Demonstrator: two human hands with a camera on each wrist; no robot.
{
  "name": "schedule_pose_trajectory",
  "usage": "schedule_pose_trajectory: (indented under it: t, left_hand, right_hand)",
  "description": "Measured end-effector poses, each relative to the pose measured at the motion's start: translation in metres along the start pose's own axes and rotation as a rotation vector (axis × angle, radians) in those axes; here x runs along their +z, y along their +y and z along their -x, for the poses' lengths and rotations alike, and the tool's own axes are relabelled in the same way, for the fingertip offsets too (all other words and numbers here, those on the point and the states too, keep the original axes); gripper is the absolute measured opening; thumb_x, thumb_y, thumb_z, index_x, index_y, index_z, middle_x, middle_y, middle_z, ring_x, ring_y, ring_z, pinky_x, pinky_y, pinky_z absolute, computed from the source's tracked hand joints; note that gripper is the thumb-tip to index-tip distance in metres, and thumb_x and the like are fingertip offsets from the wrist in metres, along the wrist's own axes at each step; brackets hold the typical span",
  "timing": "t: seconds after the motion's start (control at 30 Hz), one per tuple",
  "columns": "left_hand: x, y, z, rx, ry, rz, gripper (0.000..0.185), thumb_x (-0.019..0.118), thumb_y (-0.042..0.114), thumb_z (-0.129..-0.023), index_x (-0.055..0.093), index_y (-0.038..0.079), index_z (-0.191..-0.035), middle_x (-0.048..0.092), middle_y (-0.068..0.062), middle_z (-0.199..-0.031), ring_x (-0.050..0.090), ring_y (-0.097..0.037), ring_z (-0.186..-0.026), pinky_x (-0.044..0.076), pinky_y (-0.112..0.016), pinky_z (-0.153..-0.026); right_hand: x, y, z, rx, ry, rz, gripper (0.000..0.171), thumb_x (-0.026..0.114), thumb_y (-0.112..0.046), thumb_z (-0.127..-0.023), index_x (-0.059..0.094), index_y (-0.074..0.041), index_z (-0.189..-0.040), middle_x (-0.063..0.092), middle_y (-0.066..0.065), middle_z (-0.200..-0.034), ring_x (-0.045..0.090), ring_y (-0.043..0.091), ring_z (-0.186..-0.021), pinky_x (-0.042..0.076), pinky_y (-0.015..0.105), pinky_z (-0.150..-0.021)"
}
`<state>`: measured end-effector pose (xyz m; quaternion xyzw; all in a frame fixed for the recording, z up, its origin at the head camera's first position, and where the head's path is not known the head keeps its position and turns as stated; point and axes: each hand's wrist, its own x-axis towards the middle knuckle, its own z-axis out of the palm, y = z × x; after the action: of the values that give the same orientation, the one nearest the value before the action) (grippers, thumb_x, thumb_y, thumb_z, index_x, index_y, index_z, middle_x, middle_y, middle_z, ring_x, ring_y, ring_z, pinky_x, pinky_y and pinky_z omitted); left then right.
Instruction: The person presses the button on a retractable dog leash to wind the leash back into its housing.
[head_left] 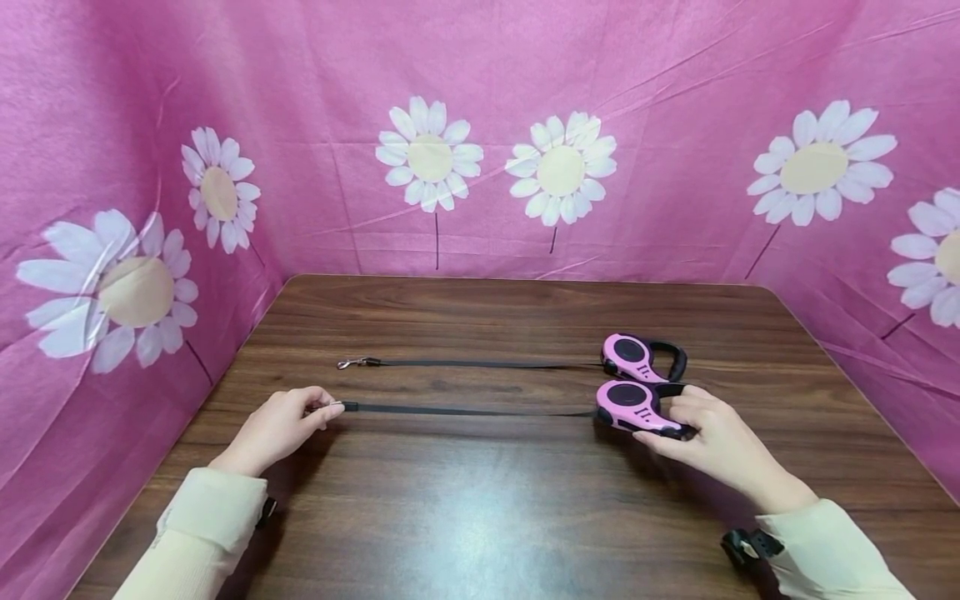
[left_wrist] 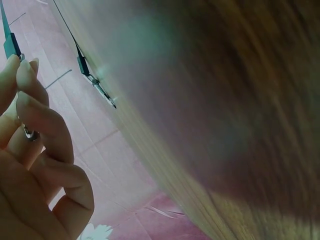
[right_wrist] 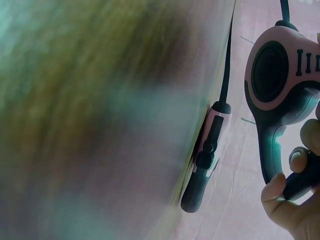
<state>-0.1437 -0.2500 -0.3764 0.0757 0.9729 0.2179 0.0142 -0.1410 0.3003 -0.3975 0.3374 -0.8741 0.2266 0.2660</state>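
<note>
My right hand grips the handle of the near retractable dog leash, which has a pink and black case. From that case a black strap stretches leftward, above the table. At its other end, my left hand pinches the metal clip, mostly hidden by the fingers. A second, matching leash lies just behind on the table. Its strap is pulled out to the left, ending in a silver snap hook. Neither hand touches this far leash.
Both leashes are over a dark brown wood-grain table with rounded far corners. A pink cloth printed with white daisies surrounds the table at the back and sides. Light glares on the tabletop near the front.
</note>
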Motion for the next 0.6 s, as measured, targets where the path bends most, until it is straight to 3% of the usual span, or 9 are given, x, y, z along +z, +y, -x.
schedule_pose_trajectory:
  t: [0.37, 0.6]
  left_hand:
    - [-0.0016, 0.0012, 0.0035, 0.033, -0.034, -0.029, 0.019, 0.059, 0.039, -0.098, 0.069, 0.023, -0.094, 0.064, 0.012, -0.077, 0.055, -0.008, -0.074, 0.043, -0.036, -0.065]
    - [-0.0023, 0.0028, 0.0032, 0.023, -0.043, -0.057, 0.014, 0.060, 0.037, -0.097, 0.070, 0.027, -0.097, 0.065, 0.014, -0.079, 0.057, -0.008, -0.076, 0.045, -0.039, -0.066]
  right_hand:
    - [-0.0043, 0.0011, 0.0016, -0.047, -0.014, 0.016, 0.022, 0.084, -0.025, -0.073, 0.061, -0.026, -0.073, 0.057, -0.017, -0.080, 0.049, 0.004, -0.078, 0.038, 0.019, -0.070]
    - [-0.0066, 0.0004, 0.0016, -0.042, -0.025, 0.028, 0.022, 0.083, -0.023, -0.075, 0.061, -0.026, -0.077, 0.055, -0.016, -0.084, 0.048, 0.004, -0.082, 0.037, 0.020, -0.073]
